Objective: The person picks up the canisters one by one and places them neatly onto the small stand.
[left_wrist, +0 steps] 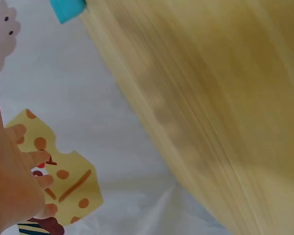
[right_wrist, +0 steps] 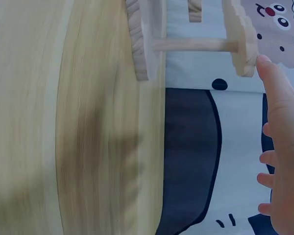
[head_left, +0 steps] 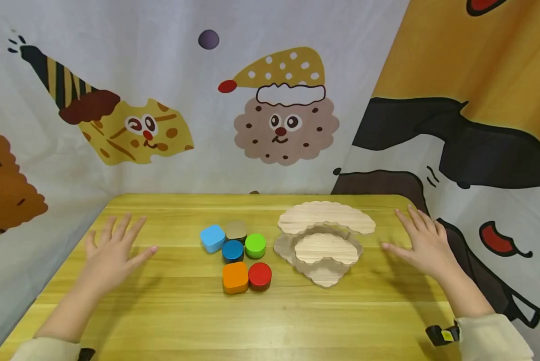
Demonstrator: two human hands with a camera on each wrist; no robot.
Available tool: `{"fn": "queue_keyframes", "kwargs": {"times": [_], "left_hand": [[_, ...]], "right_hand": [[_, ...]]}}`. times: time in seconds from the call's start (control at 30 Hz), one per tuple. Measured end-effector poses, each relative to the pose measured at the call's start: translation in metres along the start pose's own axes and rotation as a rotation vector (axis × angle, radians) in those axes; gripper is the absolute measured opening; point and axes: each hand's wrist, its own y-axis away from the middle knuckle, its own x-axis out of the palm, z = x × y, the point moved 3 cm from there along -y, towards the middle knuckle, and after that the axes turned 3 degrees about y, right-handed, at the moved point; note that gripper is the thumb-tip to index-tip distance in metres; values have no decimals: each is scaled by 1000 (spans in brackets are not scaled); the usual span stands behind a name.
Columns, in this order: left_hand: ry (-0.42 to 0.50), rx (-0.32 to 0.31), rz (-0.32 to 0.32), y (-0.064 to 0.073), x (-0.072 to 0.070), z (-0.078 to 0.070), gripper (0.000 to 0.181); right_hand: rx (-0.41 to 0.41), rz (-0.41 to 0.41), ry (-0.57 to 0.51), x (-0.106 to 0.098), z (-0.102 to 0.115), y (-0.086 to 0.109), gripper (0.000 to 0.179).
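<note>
My left hand hovers over the left side of the table, fingers spread and straight, holding nothing. On the right, my right hand is spread the same way, beside a pale wooden tiered stand with scalloped edges. The right wrist view shows a round dowel joining two of its boards. Several blocks sit grouped between the hands: light blue, tan, dark blue, green, orange and red. Neither hand touches the blocks or the stand.
The wood-grain table ends at a back edge against a white curtain printed with cartoon biscuits and cheese. The curtain also hangs along the right side. A dark wrist strap sits at the right sleeve.
</note>
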Motion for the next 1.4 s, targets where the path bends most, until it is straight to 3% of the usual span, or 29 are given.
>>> {"fn": "queue_keyframes", "kwargs": {"times": [0.37, 0.53, 0.87, 1.13, 1.4], "left_hand": [[88, 66, -112, -1, 7, -36, 77], [165, 86, -127, 0, 16, -48, 75], [334, 82, -131, 5, 31, -64, 72], [504, 107, -187, 6, 40, -74, 68], [581, 85, -120, 7, 55, -84, 69]], "right_hand": [[2, -106, -153, -4, 22, 1, 87], [-4, -146, -202, -2, 29, 0, 83], [21, -205, -315, 10, 36, -2, 72], [70, -246, -436, 21, 39, 1, 64], [83, -281, -523, 30, 39, -2, 63]]}}
